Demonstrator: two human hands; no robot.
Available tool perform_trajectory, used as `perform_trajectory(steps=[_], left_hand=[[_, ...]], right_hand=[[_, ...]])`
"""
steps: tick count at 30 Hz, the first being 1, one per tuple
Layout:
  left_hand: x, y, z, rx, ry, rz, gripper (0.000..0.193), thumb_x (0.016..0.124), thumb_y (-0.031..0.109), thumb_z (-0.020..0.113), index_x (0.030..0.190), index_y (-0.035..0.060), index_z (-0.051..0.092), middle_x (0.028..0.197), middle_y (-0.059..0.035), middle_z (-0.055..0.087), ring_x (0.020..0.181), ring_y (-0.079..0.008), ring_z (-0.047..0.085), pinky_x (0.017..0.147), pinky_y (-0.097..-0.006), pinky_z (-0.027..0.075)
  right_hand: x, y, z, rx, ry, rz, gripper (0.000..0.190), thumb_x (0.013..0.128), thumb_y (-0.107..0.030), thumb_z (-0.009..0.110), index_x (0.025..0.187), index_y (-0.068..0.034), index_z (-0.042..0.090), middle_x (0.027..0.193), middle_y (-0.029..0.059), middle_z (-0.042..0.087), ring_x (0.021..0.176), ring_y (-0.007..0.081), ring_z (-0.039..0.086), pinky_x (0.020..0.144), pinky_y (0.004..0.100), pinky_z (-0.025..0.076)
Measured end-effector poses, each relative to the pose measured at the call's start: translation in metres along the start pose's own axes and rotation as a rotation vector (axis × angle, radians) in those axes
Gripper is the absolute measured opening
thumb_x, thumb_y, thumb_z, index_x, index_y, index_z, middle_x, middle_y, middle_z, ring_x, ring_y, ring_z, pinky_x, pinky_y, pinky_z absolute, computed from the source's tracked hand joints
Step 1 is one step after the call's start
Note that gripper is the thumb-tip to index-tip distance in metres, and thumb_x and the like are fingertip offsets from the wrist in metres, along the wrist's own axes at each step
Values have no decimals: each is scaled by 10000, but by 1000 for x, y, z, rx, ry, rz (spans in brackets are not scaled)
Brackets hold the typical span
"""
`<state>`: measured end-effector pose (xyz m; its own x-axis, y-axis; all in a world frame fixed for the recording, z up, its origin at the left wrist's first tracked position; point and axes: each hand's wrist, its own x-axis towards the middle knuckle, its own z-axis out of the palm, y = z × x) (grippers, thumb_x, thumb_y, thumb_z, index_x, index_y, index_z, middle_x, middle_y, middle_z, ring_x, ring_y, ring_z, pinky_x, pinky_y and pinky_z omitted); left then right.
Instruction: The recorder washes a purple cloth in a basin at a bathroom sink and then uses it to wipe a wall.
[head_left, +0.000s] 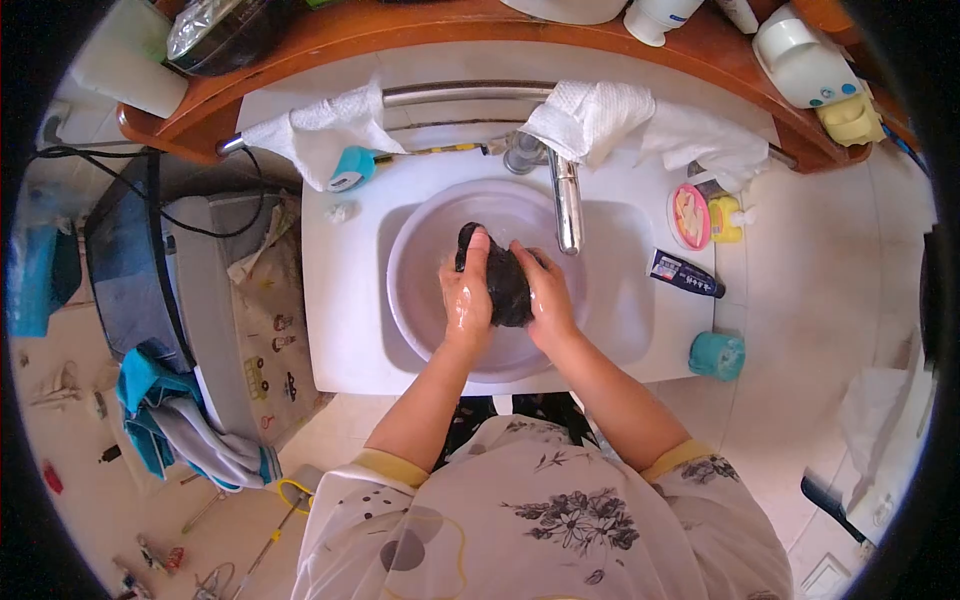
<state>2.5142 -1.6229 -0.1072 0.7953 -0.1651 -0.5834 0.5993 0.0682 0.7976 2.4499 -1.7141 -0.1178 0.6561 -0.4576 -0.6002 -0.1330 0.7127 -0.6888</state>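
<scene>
A wet, bunched black cloth (510, 292) is between my two hands, over a pale lilac plastic basin (405, 300) that stands in the white sink. My left hand (468, 289) grips the cloth from the left, its thumb lying on top. On the right side my right hand (546, 289) holds the same cloth, fingers bent against it. Both hands look wet and shiny. Water seems to lie in the basin, though its depth cannot be told. The chrome faucet (567, 202) reaches over the basin's right part, just above my right hand.
White cloths (592, 120) hang on a metal rail (465, 91) behind the sink. On the counter's right lie a dark tube (686, 274), a pink-rimmed soap dish (690, 217) and a teal container (717, 355). A washing machine (217, 300) stands left. A wooden shelf (420, 37) spans the back.
</scene>
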Motion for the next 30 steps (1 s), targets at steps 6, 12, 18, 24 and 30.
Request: perform_trajectory(steps=[6, 12, 18, 24, 30], left_hand=[[-13, 20, -1, 482, -168, 573, 345, 966, 301, 753, 925, -39, 719, 766, -79, 685, 749, -111, 605, 670, -334, 511], [-16, 32, -6, 709, -413, 902, 199, 886, 196, 759, 954, 12, 725, 819, -183, 667, 698, -379, 663, 641, -448, 532], [-11, 19, -20, 739, -532, 869, 197, 900, 186, 742, 967, 2, 724, 848, -183, 686, 752, -369, 691, 697, -438, 551], [10, -5, -63, 534, 24, 432, 532, 987, 324, 680, 1337, -72, 615, 1107, -246, 743, 1004, -309, 721, 917, -405, 544], [40, -5, -144, 575, 422, 407, 606, 976, 323, 701, 1403, -83, 561, 1229, -213, 689, 1136, -300, 650, 1020, -381, 490]], right_hand=[[20, -4, -12, 89, -209, 365, 306, 1060, -304, 560, 1071, -25, 687, 961, 75, 717, 836, 188, 716, 763, 342, 589], [29, 1, -26, 27, -234, 503, 244, 1071, -253, 508, 1091, -57, 650, 1024, 106, 722, 913, 239, 738, 823, 408, 631], [31, 15, -22, -37, -209, 613, 249, 1061, -275, 551, 1114, -61, 668, 1072, 93, 723, 947, 234, 732, 865, 414, 621], [34, 12, -29, -478, -264, 210, 352, 1061, -451, 567, 1175, -128, 649, 1097, 72, 683, 949, 201, 682, 769, 386, 572], [30, -15, -91, -1324, 289, -828, 348, 983, -219, 712, 1263, -55, 585, 1122, 152, 681, 985, 320, 679, 846, 440, 559]])
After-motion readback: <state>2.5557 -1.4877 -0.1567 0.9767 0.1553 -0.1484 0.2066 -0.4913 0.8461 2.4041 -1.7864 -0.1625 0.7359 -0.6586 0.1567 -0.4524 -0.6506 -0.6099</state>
